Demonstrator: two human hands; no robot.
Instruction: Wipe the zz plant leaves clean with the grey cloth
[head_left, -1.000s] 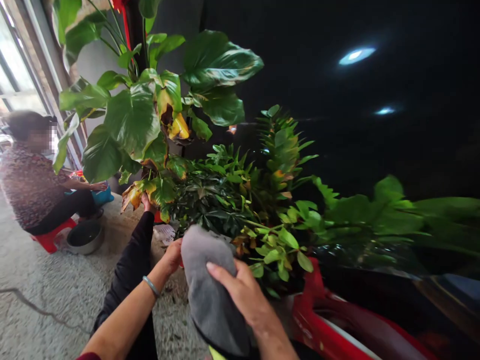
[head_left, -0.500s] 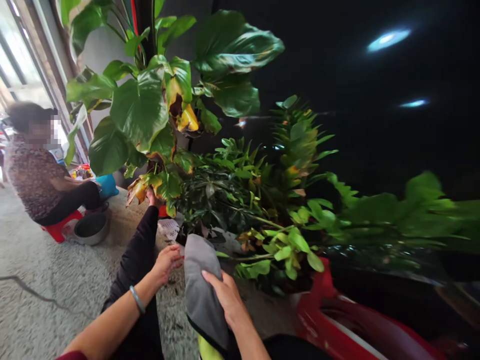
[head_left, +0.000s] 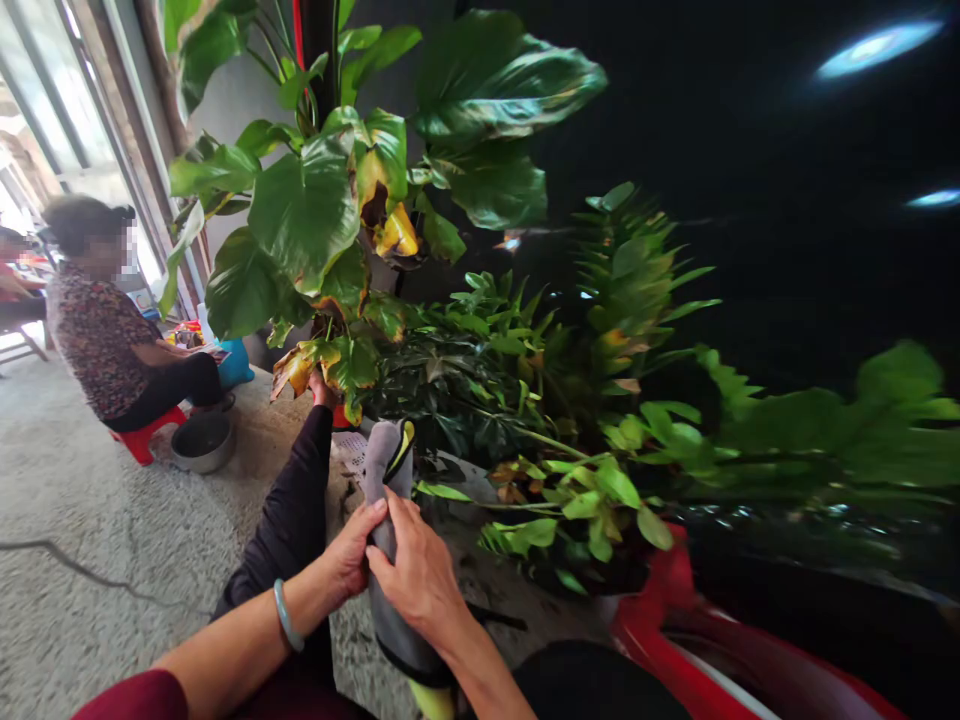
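Observation:
Upright in front of me is a grey cloth piece (head_left: 405,625) with black edging and a yellow-green side. It looks rolled or folded lengthwise, and its top end curls over so the yellow-green edge shows. My left hand (head_left: 352,550), with a pale bangle at the wrist, grips it from the left. From the right, my right hand (head_left: 420,570) wraps round the same cloth, the two hands' fingertips nearly touching. The cloth hides parts of the fingers. My leg in black trousers (head_left: 281,510) stretches forward beneath.
Potted plants with large leaves (head_left: 307,210) and lower foliage (head_left: 480,380) fill the front. A red plastic object (head_left: 660,600) lies at right. On the left, a person (head_left: 105,310) sits on a red stool (head_left: 146,437) beside a grey basin (head_left: 202,442). A dark cord (head_left: 75,567) crosses the floor.
My left hand has moved right and taken hold of the cloth. The cloth, broad and flat before, is now narrower, with its top end curled over. My right hand has closed round it.

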